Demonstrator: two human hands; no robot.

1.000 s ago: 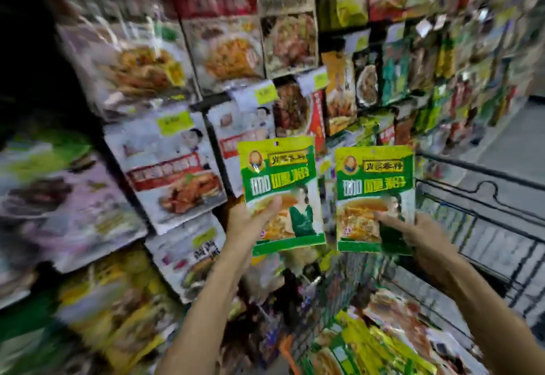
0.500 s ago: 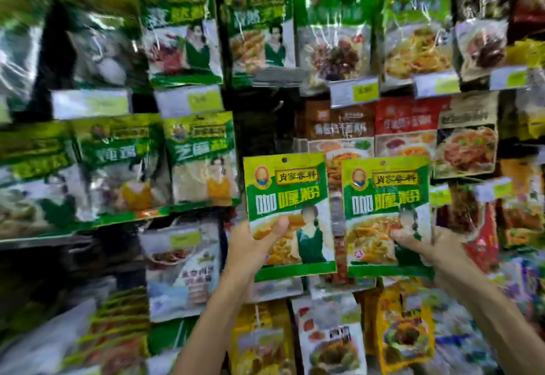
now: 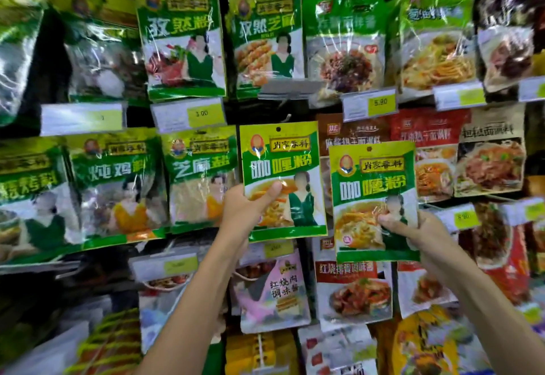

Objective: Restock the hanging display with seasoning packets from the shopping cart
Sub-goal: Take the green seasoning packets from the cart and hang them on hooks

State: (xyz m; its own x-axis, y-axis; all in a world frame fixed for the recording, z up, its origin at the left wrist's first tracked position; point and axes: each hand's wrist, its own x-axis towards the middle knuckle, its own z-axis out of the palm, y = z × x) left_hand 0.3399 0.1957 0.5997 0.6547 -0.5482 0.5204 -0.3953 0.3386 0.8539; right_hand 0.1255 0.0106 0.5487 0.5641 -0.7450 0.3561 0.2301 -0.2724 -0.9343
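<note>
The left hand (image 3: 244,212) gripped a glossy green-and-yellow plastic seasoning packet (image 3: 280,159), thumb on its front, held up against the hanging display rack (image 3: 230,110). Just right and slightly lower, the right hand (image 3: 418,233) pinched a second identical packet (image 3: 374,185).

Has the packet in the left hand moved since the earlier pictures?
Yes. The left packet rose: its top was below the top of the hanging packet beside it, now roughly level.
</note>
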